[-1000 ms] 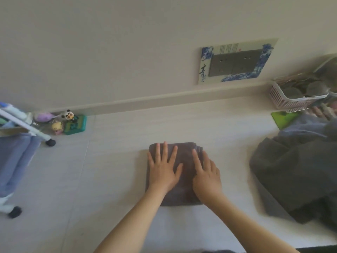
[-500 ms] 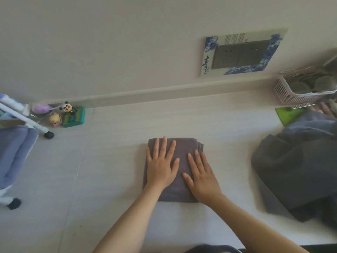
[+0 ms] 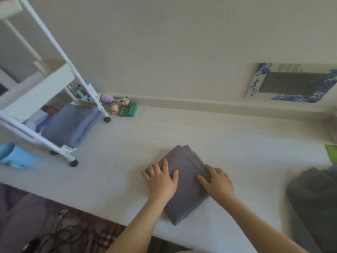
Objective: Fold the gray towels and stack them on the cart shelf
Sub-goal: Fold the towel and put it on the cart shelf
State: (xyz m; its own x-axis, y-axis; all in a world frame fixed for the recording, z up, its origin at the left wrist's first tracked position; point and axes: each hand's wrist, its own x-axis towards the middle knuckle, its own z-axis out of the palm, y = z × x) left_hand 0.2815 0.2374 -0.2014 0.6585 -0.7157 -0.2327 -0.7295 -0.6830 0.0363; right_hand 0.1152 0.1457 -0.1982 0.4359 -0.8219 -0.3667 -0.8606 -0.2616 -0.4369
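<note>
Left hand [image 3: 161, 180]: flat, fingers spread, pressing on the left part of the folded gray towel [image 3: 184, 183].
Right hand [image 3: 217, 181]: fingers relaxed, resting on the towel's right edge, over the layered folds.
Folded gray towel: lying angled on the counter [image 3: 237, 143], near the front edge, between both hands.
Unfolded gray towels [image 3: 313, 199]: heaped on the counter at far right, well apart from the folded one.
Cart [image 3: 45, 99]: white, at left on the counter, a blue-gray folded towel [image 3: 71, 125] on its lower shelf.
Figurines [image 3: 122, 106]: small, by the wall, just right of the cart.
Light blue cloth [image 3: 14, 156]: left edge, near the cart.
</note>
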